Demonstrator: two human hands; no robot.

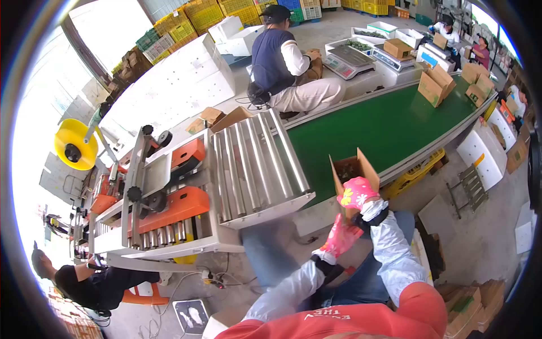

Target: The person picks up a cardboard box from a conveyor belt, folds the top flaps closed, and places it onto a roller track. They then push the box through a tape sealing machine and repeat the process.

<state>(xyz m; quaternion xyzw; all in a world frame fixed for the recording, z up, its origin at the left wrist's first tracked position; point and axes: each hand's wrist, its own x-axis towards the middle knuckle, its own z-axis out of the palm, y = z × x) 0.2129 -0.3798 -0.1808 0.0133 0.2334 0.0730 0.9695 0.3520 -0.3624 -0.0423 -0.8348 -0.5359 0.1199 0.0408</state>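
Observation:
An open cardboard box [336,183] stands at the near edge of the green conveyor belt [361,127], its flaps raised and something dark inside. My right hand [359,193], in a pink flowered glove, bends over the near side of the box with its fingers curled at the cardboard. Lower and to the left, my left hand [341,236], in a similar pink glove, is just below the box with its fingers apart. Pale sleeve covers reach to both wrists.
Left of the belt stands a roller table [257,164] joined to an orange-and-metal box-sealing machine [175,212]. More cartons [436,86] sit farther along the belt. A seated person [279,56] works across it near weighing scales [350,59]; another person [84,282] is at lower left.

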